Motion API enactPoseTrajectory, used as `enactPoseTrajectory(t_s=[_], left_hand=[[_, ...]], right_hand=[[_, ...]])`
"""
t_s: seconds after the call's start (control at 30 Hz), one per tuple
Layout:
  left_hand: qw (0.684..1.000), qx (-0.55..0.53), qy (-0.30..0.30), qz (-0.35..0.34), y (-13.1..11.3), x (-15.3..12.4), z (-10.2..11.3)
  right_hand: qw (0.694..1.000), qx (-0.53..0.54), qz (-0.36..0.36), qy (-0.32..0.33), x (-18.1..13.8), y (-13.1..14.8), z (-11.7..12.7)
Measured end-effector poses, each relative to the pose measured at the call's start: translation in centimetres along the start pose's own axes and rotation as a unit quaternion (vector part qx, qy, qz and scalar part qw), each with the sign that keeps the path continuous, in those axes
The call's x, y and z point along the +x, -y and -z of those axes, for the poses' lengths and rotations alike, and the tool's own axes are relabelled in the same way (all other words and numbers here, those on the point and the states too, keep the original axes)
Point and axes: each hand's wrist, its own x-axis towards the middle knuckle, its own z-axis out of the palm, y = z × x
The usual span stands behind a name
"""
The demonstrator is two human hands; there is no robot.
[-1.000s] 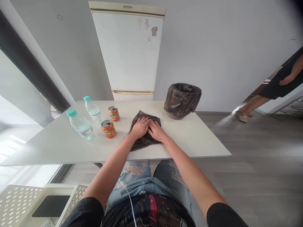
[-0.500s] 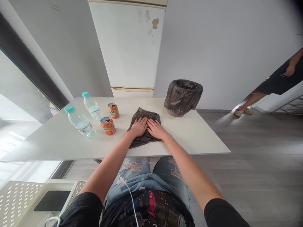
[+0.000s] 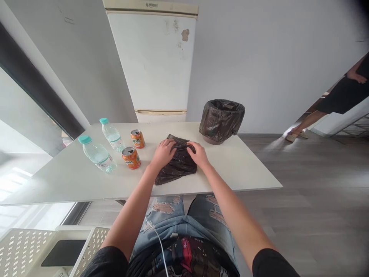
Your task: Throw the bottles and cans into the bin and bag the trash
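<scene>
A dark plastic garbage bag (image 3: 181, 161) lies flattened and creased on the white table (image 3: 230, 169) in front of me. My left hand (image 3: 165, 153) is closed on its upper left part, fingers curled at the far edge and thumb pointing inward. On the opposite side, my right hand (image 3: 198, 154) grips the upper right corner, fingers bent and thumb on the plastic. Left of the bag stand two orange soda cans, a nearer can (image 3: 131, 158) and a farther can (image 3: 137, 139), both with opened tops.
Two clear bottles with teal caps, a near bottle (image 3: 98, 154) and a far bottle (image 3: 112, 135), stand at the left. A bin lined with a dark bag (image 3: 221, 121) is at the back right. Behind the table is a white refrigerator (image 3: 155, 65). Another person's leg (image 3: 308, 119) shows far right.
My hands were lying flat and close together on the bag. They have moved apart to its upper sides, and the fingers have curled onto the plastic. The view has tilted up slightly.
</scene>
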Motion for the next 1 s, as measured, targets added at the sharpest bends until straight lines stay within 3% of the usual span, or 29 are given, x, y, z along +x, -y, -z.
enactPoseTrajectory(t_s=[0.07,0.17,0.23,0.33,0.53,0.63,0.8,0.9,1.0], left_hand=[[0.999,-0.026,0.021,-0.013,0.4,-1.8,2.1],[0.993,-0.054,0.095,-0.037,2.0,-5.6,4.4],[0.982,-0.069,0.161,-0.065,3.1,-8.3,5.2],[0.966,-0.064,0.231,-0.099,3.4,-11.9,5.7],[0.971,-0.028,0.202,-0.124,-0.4,-16.7,6.2],[0.977,-0.025,0.173,-0.12,-1.7,-17.5,6.5],[0.981,-0.055,0.135,-0.126,-1.9,-16.5,6.0],[0.972,-0.145,0.142,-0.115,-1.7,-15.3,5.4],[0.962,-0.248,0.109,-0.038,-1.5,-13.6,4.6]], right_hand=[[1.0,0.005,-0.008,0.017,-1.1,0.1,1.7],[0.991,0.011,0.026,0.131,-4.6,0.4,3.7],[0.983,0.004,0.042,0.176,-7.6,0.7,4.2],[0.979,-0.035,0.065,0.189,-11.7,1.0,4.4],[0.979,-0.043,0.116,0.159,-16.4,0.8,4.4],[0.986,-0.034,0.121,0.108,-17.2,0.9,4.1],[0.989,0.033,0.112,0.096,-17.3,2.6,4.7],[0.989,0.1,0.074,0.081,-16.7,3.8,5.7],[0.988,0.142,-0.011,0.061,-15.0,4.3,6.2]])
